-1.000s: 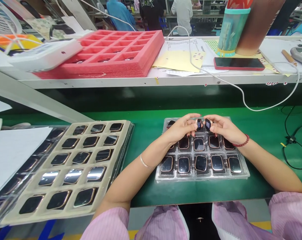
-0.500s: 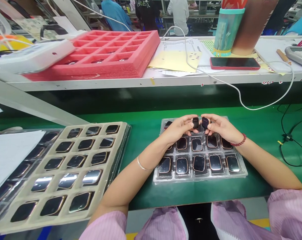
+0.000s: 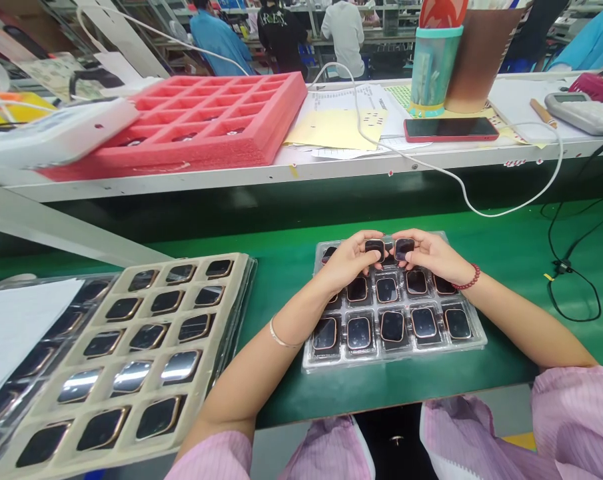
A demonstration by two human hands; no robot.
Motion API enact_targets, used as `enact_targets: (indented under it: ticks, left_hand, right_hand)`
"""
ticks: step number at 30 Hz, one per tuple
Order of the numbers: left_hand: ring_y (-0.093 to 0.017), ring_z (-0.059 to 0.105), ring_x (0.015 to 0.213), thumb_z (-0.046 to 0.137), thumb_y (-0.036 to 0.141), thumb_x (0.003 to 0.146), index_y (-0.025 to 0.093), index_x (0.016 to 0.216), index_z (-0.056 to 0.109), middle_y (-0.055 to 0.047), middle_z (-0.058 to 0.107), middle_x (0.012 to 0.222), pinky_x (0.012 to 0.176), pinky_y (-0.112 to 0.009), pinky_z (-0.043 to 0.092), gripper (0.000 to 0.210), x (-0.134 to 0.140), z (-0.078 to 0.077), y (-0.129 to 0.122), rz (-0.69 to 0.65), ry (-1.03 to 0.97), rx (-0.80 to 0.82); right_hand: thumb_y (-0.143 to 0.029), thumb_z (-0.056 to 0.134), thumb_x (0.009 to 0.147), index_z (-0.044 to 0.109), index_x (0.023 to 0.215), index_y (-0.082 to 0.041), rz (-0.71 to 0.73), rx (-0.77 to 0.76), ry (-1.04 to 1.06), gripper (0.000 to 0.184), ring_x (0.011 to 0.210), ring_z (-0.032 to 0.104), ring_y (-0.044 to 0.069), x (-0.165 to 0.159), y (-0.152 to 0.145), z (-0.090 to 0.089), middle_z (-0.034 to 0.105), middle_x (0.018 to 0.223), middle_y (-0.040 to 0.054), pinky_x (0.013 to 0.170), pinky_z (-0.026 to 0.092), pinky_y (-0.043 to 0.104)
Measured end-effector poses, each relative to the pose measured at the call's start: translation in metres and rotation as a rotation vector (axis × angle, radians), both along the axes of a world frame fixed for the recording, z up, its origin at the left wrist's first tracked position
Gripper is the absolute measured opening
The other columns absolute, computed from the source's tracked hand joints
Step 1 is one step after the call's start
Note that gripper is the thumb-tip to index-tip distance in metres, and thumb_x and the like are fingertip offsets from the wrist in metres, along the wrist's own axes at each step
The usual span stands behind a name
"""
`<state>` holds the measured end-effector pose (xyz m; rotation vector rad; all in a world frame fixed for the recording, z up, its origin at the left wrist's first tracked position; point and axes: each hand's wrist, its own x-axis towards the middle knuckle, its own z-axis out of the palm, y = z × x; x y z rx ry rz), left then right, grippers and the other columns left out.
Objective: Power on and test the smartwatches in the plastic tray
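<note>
My left hand (image 3: 355, 257) is closed on a smartwatch case (image 3: 374, 250) with a dark screen and a gold-coloured rim. A second smartwatch case (image 3: 404, 249) of the same look is pinched in my right hand (image 3: 434, 255). Side by side and slightly apart, both are held above the far row of a clear plastic tray (image 3: 366, 363). Several more watch cases (image 3: 358, 332) lie face up in that tray's pockets. My hands and wrists hide part of its far rows.
To the left, a cream tray (image 3: 178, 333) full of watch cases rests on clear trays, with white paper (image 3: 21, 333) beside it. A shelf above carries a red foam tray (image 3: 261, 150), phone (image 3: 451, 129), cup (image 3: 435, 70) and calculator (image 3: 581, 112). A black cable (image 3: 564, 267) lies right.
Both watch cases have turned so their dark screens face me more fully. My hands stay over the tray's far row. The whole view has shifted slightly.
</note>
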<state>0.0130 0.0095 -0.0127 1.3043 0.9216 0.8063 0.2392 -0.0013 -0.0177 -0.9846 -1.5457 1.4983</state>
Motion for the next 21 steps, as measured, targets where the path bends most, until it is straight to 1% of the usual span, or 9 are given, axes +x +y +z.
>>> enact_targets:
  ticks: [3, 4, 6, 9, 12, 14, 16, 18, 21]
  left_hand:
    - [-0.017, 0.071, 0.073, 0.073, 0.042, 0.08, 0.015, 0.115, 0.061, -0.008, 0.073, 0.095, 0.057, -0.024, 0.048, 0.045, -0.002, 0.001, 0.004, 0.001, 0.013, -0.005]
    - [-0.018, 0.071, 0.075, 0.072, 0.044, 0.08, 0.016, 0.11, 0.063, -0.009, 0.073, 0.097, 0.058, -0.025, 0.049, 0.042, -0.002, 0.002, 0.006, 0.009, 0.037, 0.011]
    - [-0.018, 0.07, 0.076, 0.07, 0.042, 0.081, 0.016, 0.101, 0.067, -0.008, 0.072, 0.097, 0.06, -0.026, 0.05, 0.033, 0.003, 0.004, 0.011, 0.029, 0.132, 0.103]
    - [-0.02, 0.067, 0.08, 0.065, 0.029, 0.083, 0.019, 0.096, 0.07, -0.006, 0.072, 0.091, 0.071, -0.031, 0.052, 0.017, 0.017, 0.004, 0.02, 0.042, 0.405, 0.374]
    - [-0.023, 0.066, 0.084, 0.059, 0.022, 0.086, 0.019, 0.092, 0.071, -0.007, 0.071, 0.085, 0.079, -0.035, 0.05, 0.014, 0.033, 0.005, 0.023, 0.018, 0.752, 0.591]
    - [-0.028, 0.064, 0.095, 0.057, 0.024, 0.088, 0.018, 0.093, 0.072, -0.011, 0.07, 0.097, 0.08, -0.037, 0.05, 0.017, 0.036, 0.008, 0.021, 0.017, 0.942, 0.689]
    - [-0.033, 0.06, 0.109, 0.054, 0.025, 0.089, 0.017, 0.099, 0.072, -0.016, 0.067, 0.114, 0.082, -0.04, 0.051, 0.022, 0.03, 0.015, 0.016, 0.031, 1.066, 0.764]
    - [-0.034, 0.058, 0.115, 0.049, 0.023, 0.09, 0.017, 0.101, 0.072, -0.016, 0.065, 0.123, 0.087, -0.043, 0.051, 0.026, 0.012, 0.023, 0.009, 0.007, 1.123, 0.79]
    - [-0.033, 0.059, 0.116, 0.047, 0.028, 0.092, 0.02, 0.082, 0.072, -0.013, 0.067, 0.123, 0.099, -0.048, 0.048, 0.028, -0.029, 0.031, 0.001, -0.114, 1.127, 0.768]
  right_hand:
    - [-0.03, 0.07, 0.085, 0.064, 0.108, -0.019, -0.08, 0.01, -0.01, 0.027, 0.075, 0.073, 0.017, 0.006, 0.006, 0.001, 0.075, 0.096, 0.0063, 0.07, 0.061, 0.033]
    - [-0.031, 0.068, 0.086, 0.064, 0.103, -0.018, -0.133, 0.059, -0.042, 0.021, 0.076, 0.072, 0.018, 0.008, 0.008, 0.001, 0.075, 0.095, 0.0067, 0.071, 0.06, 0.034]
    - [-0.028, 0.066, 0.087, 0.066, 0.093, -0.017, -0.258, 0.242, -0.18, 0.012, 0.084, 0.07, 0.02, 0.012, 0.013, -0.001, 0.074, 0.093, 0.0075, 0.077, 0.058, 0.036]
    - [-0.022, 0.065, 0.087, 0.073, 0.086, -0.018, -0.326, 0.504, -0.506, 0.01, 0.093, 0.065, 0.024, 0.013, 0.015, -0.004, 0.074, 0.092, 0.0075, 0.086, 0.051, 0.04]
    - [-0.026, 0.062, 0.094, 0.08, 0.092, -0.019, -0.27, 0.621, -0.844, 0.02, 0.094, 0.06, 0.027, 0.011, 0.01, -0.001, 0.073, 0.093, 0.0091, 0.09, 0.044, 0.044]
    - [-0.027, 0.058, 0.097, 0.08, 0.102, -0.017, -0.265, 0.686, -1.023, 0.024, 0.097, 0.057, 0.029, 0.012, 0.006, 0.005, 0.073, 0.1, 0.0118, 0.089, 0.042, 0.044]
    - [-0.024, 0.057, 0.097, 0.08, 0.102, -0.016, -0.255, 0.724, -1.152, 0.025, 0.099, 0.057, 0.03, 0.019, 0.005, 0.014, 0.072, 0.103, 0.0135, 0.086, 0.041, 0.044]
    - [-0.023, 0.058, 0.095, 0.08, 0.094, -0.016, -0.217, 0.735, -1.257, 0.023, 0.099, 0.057, 0.032, 0.03, 0.006, 0.021, 0.071, 0.102, 0.0145, 0.084, 0.041, 0.044]
    - [-0.029, 0.067, 0.089, 0.079, 0.091, -0.015, -0.137, 0.724, -1.353, 0.018, 0.107, 0.055, 0.036, 0.048, 0.01, 0.025, 0.069, 0.112, 0.0173, 0.089, 0.04, 0.047]
